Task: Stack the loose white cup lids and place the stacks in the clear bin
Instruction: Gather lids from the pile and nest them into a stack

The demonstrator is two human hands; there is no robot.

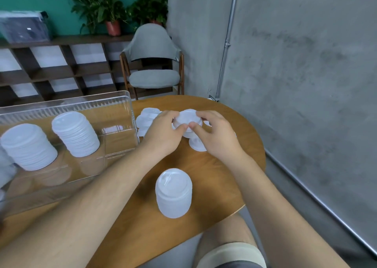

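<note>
White lids (pixel 188 118) gripped by both hands — left (pixel 163 131), right (pixel 216 134).

Left hand (pixel 163 133) and right hand (pixel 216 134) pinch a short white lid stack (pixel 187 118) beside loose lids (pixel 146 117). A taller stack (pixel 173 194) stands on the tabletop (pixel 224 176); two tall stacks (pixel 75 134) (pixel 28 146) stand inside the clear bin (pixel 114 102).

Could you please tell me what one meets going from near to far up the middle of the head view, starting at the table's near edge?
Standing lid stack → held lids → grey chair → potted plants.
</note>
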